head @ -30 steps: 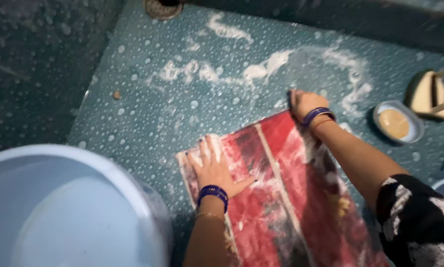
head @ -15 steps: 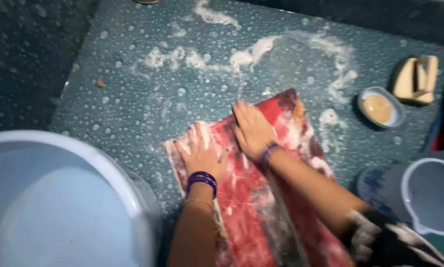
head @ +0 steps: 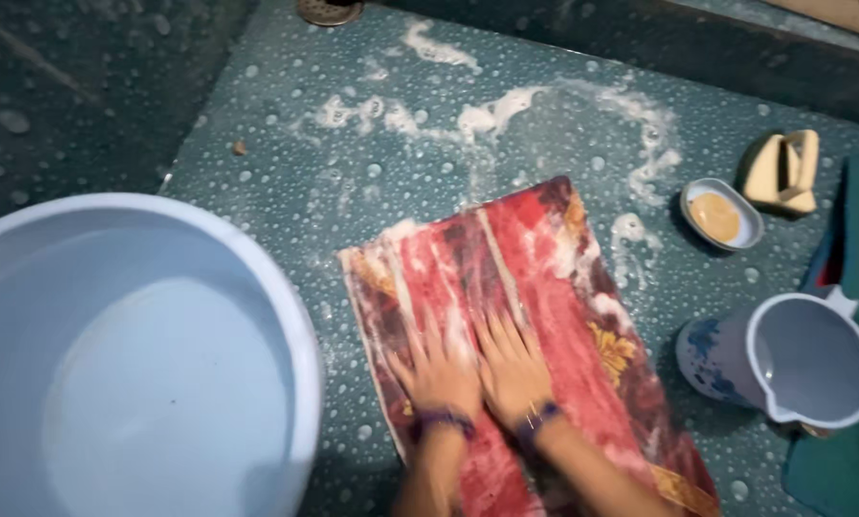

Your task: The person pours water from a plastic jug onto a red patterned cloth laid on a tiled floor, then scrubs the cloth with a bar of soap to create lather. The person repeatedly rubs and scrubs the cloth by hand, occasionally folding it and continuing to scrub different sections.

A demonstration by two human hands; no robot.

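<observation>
Both hands, left (head: 441, 375) and right (head: 512, 369), now pulled back side by side, fingers spread flat on the soapy cloth (head: 535, 287).

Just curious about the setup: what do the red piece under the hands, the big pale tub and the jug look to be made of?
Red cloth: woven fabric, apparently; soaked, soapy, lying flat with printed stripes. Tub: likely plastic, with a smooth, pale blue, rounded rim. Jug: probably plastic too, thin-walled with a moulded spout. Both hands press on the cloth.
</observation>
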